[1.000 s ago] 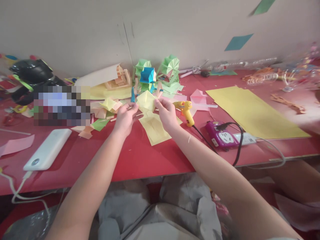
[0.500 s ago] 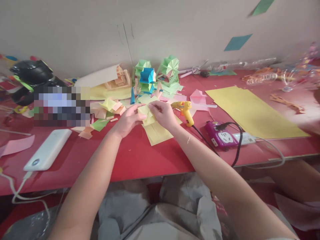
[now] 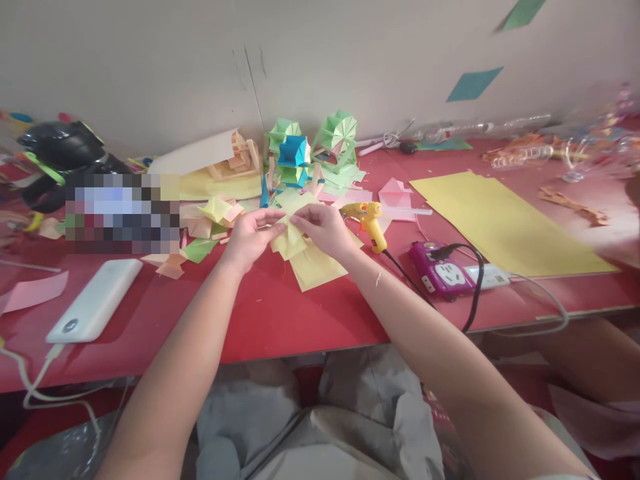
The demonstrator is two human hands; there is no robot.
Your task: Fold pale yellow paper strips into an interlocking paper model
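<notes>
Between my two hands is a folded piece of pale yellow paper (image 3: 290, 243), its lower part hanging below the fingertips. My left hand (image 3: 254, 237) pinches its left side with thumb and fingers. On its upper right edge, my right hand (image 3: 323, 227) has its fingertips pressed together. Just beneath lie flat yellow paper sheets (image 3: 320, 267) on the red table. Close to the right hand rests a yellow hot glue gun (image 3: 367, 220), a clear glue stick jutting from its back. Behind the hands stand a blue folded paper piece (image 3: 294, 152) and green pleated paper shapes (image 3: 339, 133).
A purple power strip (image 3: 440, 270) with a black cord sits to the right, before a large yellow sheet (image 3: 500, 223). At left are a white power bank (image 3: 95, 300) with a cable and peach paper scraps (image 3: 170, 263). Another person's leg shows at lower right.
The folded yellow paper has been turned and lowered slightly, so more of it hangs below my fingers. My right hand has shifted a little left along its edge.
</notes>
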